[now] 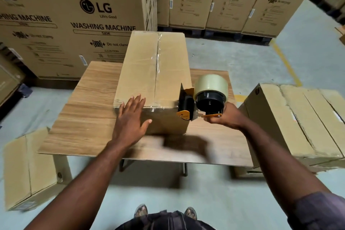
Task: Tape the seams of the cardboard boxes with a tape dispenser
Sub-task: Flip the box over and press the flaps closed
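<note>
Left hand [130, 117] flat (fingers spread) on box [149, 73]; right hand [224, 116] grips tape dispenser [203, 101].

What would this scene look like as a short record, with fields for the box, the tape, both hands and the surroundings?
box: closed cardboard, on wooden table, long side running away from the camera
seam: clear tape along the top middle seam, folded over the near edge
left hand: fingers straight and spread, at the box's near top edge
right hand: grips tape dispenser at the box's near right corner
surroundings: washing machine cartons behind, another box on the floor at right
</note>
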Demonstrator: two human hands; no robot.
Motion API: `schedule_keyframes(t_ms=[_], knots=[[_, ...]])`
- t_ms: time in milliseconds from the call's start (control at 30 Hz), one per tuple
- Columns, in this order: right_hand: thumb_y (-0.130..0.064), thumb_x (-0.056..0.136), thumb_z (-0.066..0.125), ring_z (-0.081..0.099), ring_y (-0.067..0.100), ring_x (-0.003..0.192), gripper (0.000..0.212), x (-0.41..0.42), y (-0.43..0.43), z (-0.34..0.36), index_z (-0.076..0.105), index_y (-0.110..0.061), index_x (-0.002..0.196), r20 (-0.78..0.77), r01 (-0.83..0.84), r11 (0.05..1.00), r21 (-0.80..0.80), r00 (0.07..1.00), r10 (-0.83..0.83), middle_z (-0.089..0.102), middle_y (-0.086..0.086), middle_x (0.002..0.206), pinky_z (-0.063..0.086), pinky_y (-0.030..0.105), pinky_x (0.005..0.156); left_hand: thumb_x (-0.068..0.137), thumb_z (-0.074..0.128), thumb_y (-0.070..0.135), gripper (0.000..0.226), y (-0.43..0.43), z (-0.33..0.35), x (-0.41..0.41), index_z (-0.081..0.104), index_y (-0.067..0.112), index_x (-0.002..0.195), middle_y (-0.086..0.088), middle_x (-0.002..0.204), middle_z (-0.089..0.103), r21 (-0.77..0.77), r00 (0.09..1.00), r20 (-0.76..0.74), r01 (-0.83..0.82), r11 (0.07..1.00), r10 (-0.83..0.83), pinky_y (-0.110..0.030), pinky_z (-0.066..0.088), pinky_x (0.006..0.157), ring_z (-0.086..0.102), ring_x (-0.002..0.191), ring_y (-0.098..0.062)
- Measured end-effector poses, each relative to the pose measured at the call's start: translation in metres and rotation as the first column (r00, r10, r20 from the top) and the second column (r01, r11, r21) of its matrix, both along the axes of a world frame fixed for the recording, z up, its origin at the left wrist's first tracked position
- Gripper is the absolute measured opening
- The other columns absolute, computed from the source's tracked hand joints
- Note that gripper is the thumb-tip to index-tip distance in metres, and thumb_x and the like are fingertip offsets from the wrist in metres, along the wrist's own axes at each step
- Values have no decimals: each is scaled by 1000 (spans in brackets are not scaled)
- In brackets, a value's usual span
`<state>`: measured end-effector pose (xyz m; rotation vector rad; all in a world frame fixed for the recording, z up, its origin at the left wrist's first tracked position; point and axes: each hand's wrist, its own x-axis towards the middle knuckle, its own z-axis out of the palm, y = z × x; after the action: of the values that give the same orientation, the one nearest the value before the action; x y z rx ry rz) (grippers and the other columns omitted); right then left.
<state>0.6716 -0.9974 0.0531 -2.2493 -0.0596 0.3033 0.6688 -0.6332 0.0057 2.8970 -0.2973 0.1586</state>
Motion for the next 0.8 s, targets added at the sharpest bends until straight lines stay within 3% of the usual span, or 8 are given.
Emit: schedule_keyframes(t_ms=[67, 133, 200, 300, 367, 500, 633, 800], knots=[[-20, 75, 91, 73, 11, 82, 19, -2, 1, -5, 77, -19, 87, 16, 1, 1000, 10, 1000, -1, 78, -3, 84, 57, 35, 79, 95, 58, 45, 85, -21, 5, -4, 10, 19, 160, -3, 168, -3, 11, 1000, -23, -12, 1000, 12, -46, -8, 123, -3, 154, -20], [-20, 75, 91, 73, 12, 84, 19, -2, 2, -10, 78, -19, 89, 18, 19, 999, 33, 1000, -19, 78, -3, 85, 58, 36, 80, 96, 58, 40, 86, -50, 10, -7, 5, 18, 160, -2, 166, -10, 38, 992, -42, 118, 992, -117, -45, -11, 121, -7, 154, -19], [-23, 74, 91, 73, 12, 83, 20, -3, 1, -14, 78, -20, 89, 12, 31, 998, 47, 999, -32, 78, -2, 85, 58, 39, 81, 97, 56, 40, 83, -78, 13, -7, 5, 19, 158, -1, 166, -10, 62, 973, -87, 219, 974, -214, -46, -9, 123, -8, 153, -17], [-37, 68, 89, 72, 11, 81, 26, -6, 0, -18, 78, -22, 86, 7, 37, 996, 75, 999, -38, 78, -2, 84, 58, 40, 80, 97, 55, 42, 78, -95, 12, -4, 11, 15, 156, -1, 166, -8, 111, 975, -98, 211, 971, -201, -45, -13, 122, -13, 149, -12], [-45, 64, 86, 71, 11, 79, 33, -7, -1, -17, 77, -21, 85, 22, 38, 996, 85, 999, -40, 77, -1, 82, 56, 37, 76, 96, 58, 40, 83, -91, 11, -5, 6, 17, 157, 2, 166, -6, 88, 977, -86, 203, 975, -195, -39, -14, 121, -14, 144, -6], [-27, 73, 91, 68, 1, 72, 20, -3, -13, -6, 75, -24, 84, 39, 17, 998, 58, 999, -20, 75, -11, 77, 50, 19, 66, 96, 60, 36, 87, -83, 15, -5, 0, 23, 158, 9, 165, -6, 46, 969, -94, 234, 971, -229, -34, -14, 120, -11, 144, -2], [-31, 73, 93, 70, 2, 78, 29, -4, -47, -3, 75, -21, 93, 37, 40, 999, -3, 999, -40, 76, -8, 84, 52, 20, 69, 96, 58, 41, 88, -85, 10, -4, -1, 30, 159, 10, 167, -3, 16, 971, -72, 230, 973, -228, -36, -10, 121, -2, 151, -7], [-27, 75, 91, 64, -6, 65, 20, -12, -57, -12, 72, -27, 82, -24, 37, 999, -24, 999, -37, 72, -17, 70, 47, 12, 62, 96, 54, 47, 83, -93, 9, -6, 6, 26, 160, 6, 167, 2, 31, 982, -55, 181, 983, -179, -41, -9, 122, 3, 154, -13]])
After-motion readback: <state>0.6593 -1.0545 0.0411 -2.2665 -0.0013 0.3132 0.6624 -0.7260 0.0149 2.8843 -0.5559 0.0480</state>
